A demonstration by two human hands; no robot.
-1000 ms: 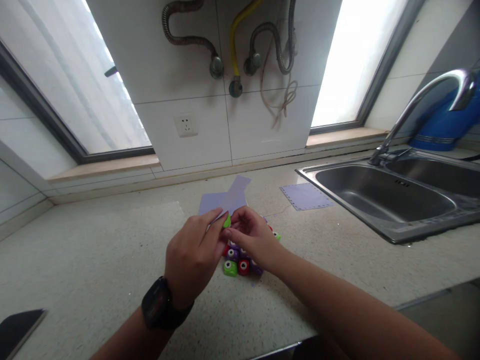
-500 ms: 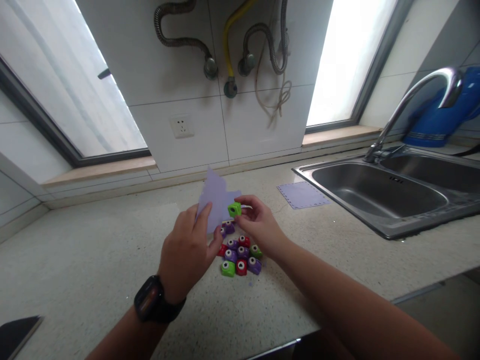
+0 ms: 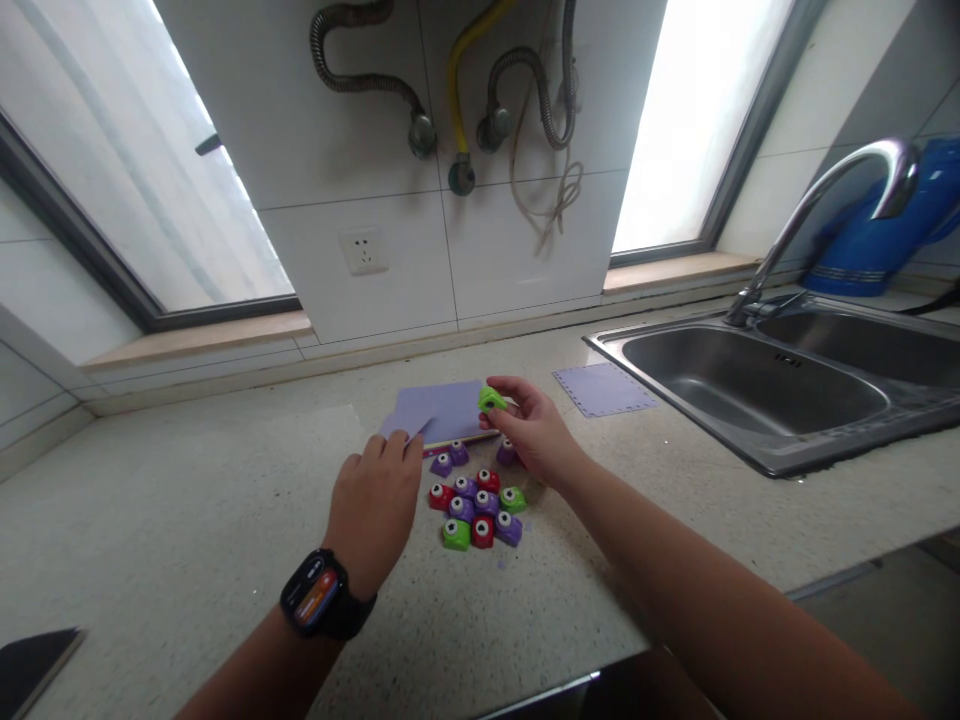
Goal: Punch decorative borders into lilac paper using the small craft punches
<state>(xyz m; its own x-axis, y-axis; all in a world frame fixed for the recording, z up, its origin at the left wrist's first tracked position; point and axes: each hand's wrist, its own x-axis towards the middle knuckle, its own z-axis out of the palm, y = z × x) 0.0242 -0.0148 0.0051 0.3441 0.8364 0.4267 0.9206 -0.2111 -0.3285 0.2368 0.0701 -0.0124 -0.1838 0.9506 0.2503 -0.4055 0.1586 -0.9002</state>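
My left hand [image 3: 373, 508], with a dark watch on its wrist, pinches the near corner of a lilac paper sheet [image 3: 442, 410] that lies almost flat over a small stack of sheets on the speckled counter [image 3: 187, 520]. My right hand [image 3: 534, 432] pinches a small green paper punch [image 3: 491, 399] just above the sheet's right edge. Several small punches [image 3: 475, 498] in red, purple and green sit clustered on the counter between my hands, close in front of the stack.
Another lilac sheet with a punched border [image 3: 604, 388] lies near the steel sink [image 3: 765, 385] at the right, with its tap [image 3: 817, 205] and a blue jug [image 3: 877, 245]. A dark phone [image 3: 34, 670] lies at the lower left. Hoses [image 3: 457, 90] hang on the tiled wall.
The lilac sheet, held upright half a second ago, has come down flat onto the stack. My right hand has carried the green punch off the sheet to its right side.
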